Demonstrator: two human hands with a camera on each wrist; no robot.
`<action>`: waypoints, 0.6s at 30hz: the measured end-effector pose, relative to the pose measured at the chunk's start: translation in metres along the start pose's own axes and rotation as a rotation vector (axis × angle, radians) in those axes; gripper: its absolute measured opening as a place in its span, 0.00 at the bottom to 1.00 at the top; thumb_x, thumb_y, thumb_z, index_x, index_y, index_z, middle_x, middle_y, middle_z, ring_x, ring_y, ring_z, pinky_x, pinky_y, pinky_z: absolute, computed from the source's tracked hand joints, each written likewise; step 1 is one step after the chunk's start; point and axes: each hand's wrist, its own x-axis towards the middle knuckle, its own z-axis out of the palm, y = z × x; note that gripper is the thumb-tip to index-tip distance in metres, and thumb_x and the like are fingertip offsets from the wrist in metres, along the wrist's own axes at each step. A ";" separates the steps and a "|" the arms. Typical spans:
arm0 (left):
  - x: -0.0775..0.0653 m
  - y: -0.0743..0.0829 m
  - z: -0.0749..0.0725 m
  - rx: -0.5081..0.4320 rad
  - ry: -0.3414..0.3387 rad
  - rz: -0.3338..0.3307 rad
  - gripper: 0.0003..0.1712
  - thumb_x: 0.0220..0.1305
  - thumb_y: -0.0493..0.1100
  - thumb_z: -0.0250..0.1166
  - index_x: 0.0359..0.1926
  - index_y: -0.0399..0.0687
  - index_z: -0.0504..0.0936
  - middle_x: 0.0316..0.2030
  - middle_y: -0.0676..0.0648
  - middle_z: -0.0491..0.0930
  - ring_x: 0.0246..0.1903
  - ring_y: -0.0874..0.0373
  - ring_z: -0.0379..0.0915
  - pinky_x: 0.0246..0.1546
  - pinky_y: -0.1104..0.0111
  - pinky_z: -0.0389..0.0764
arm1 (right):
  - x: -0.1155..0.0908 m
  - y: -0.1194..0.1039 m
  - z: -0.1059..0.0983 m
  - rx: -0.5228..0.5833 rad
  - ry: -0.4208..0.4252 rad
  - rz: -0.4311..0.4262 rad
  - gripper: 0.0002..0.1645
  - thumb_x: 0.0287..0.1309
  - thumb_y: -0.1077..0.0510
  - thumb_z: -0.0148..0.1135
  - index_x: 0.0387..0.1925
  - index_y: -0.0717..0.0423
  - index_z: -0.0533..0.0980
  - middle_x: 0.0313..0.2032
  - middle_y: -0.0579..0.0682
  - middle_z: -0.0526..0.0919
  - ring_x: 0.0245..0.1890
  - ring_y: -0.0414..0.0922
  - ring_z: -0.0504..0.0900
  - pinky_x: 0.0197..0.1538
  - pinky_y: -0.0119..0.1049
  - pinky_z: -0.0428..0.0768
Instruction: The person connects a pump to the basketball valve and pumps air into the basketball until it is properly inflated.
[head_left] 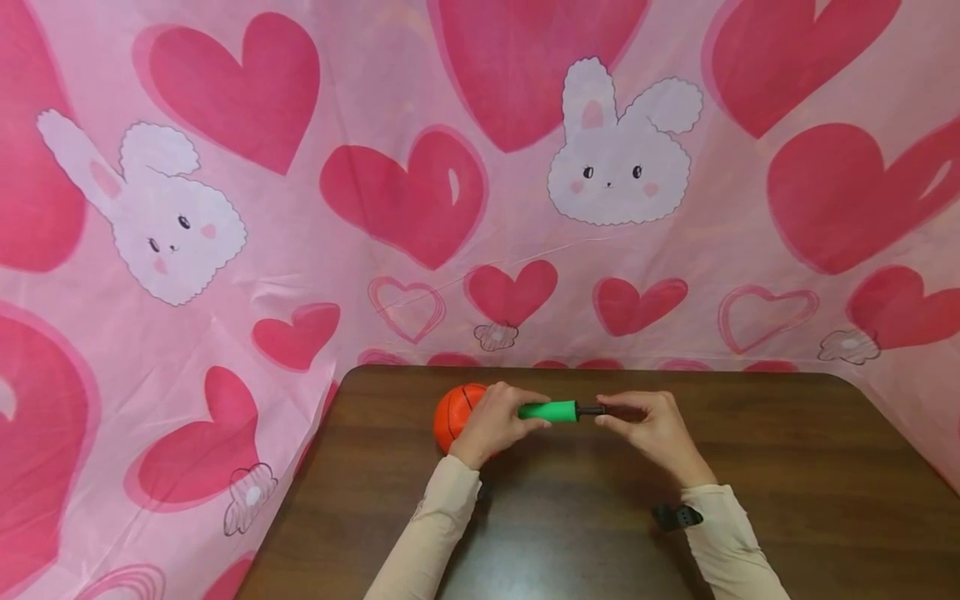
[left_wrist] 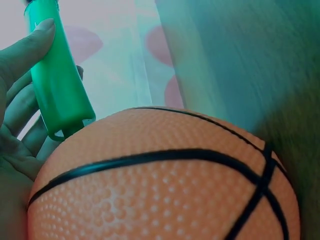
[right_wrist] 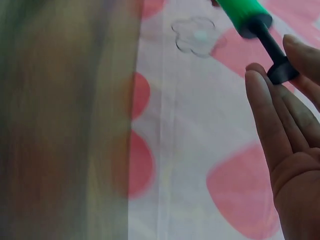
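A green hand pump [head_left: 555, 412] with a black plunger lies level between the two hands. My left hand [head_left: 489, 427] grips its green barrel, thumb along one side and fingers around the other. At the opposite end, my right hand [head_left: 660, 429] pinches the plunger's black disc-shaped handle [right_wrist: 281, 71] between thumb and fingertips. A short length of black rod shows between barrel and handle. An orange basketball [left_wrist: 150, 190] with black lines sits beside and partly behind the left hand. In the left wrist view, the barrel's end overlaps the ball's upper edge.
Both hands work over a brown wood-grain table [head_left: 570, 517]. Behind its far edge hangs a pink cloth [head_left: 517, 208] printed with hearts and white rabbits, which also runs down the left side. A black strap [head_left: 677, 517] is on the right wrist.
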 end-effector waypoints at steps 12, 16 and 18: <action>0.001 0.000 0.000 -0.003 0.014 0.033 0.20 0.55 0.46 0.82 0.50 0.53 0.92 0.40 0.54 0.93 0.33 0.64 0.78 0.41 0.72 0.78 | 0.000 -0.004 0.008 0.021 -0.014 -0.015 0.20 0.45 0.67 0.82 0.44 0.60 0.90 0.39 0.56 0.93 0.34 0.28 0.87 0.38 0.20 0.84; 0.001 -0.001 0.002 -0.018 0.009 0.027 0.20 0.55 0.46 0.81 0.50 0.52 0.92 0.40 0.53 0.92 0.32 0.65 0.78 0.40 0.73 0.79 | 0.000 -0.002 0.006 0.010 -0.019 -0.034 0.20 0.45 0.66 0.83 0.44 0.58 0.90 0.39 0.55 0.93 0.34 0.29 0.87 0.38 0.21 0.83; 0.000 -0.001 0.002 -0.028 0.006 0.020 0.20 0.56 0.46 0.81 0.50 0.52 0.92 0.40 0.53 0.92 0.32 0.65 0.78 0.40 0.74 0.79 | 0.000 -0.002 0.006 0.007 -0.021 -0.042 0.20 0.45 0.66 0.83 0.44 0.58 0.90 0.39 0.55 0.93 0.34 0.30 0.88 0.38 0.21 0.83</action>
